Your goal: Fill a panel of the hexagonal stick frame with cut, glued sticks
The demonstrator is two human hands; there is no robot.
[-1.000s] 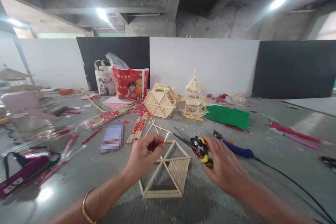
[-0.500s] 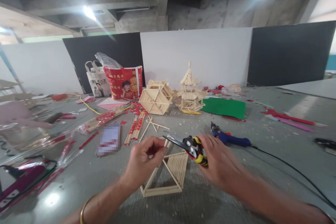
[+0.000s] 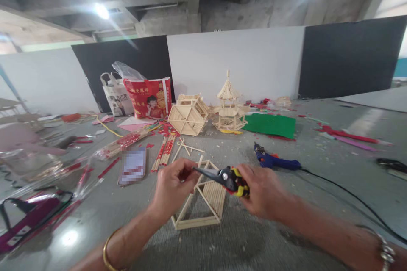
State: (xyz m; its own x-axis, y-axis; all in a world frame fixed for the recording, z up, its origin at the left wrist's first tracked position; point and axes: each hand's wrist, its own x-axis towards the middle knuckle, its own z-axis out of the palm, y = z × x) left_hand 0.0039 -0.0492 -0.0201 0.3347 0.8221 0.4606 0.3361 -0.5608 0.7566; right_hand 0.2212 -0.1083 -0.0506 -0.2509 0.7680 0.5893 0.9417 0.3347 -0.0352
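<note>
Stick [image 3: 200,161] pinched in left hand [image 3: 174,185]; right hand [image 3: 265,190] grips cutters [image 3: 229,178], blades beside it. I judge trimming underway, calling for steady fingers.

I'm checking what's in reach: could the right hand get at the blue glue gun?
Probably yes: the blue glue gun lies just beyond the right hand, nothing visibly between them, though that hand holds cutters.
</note>
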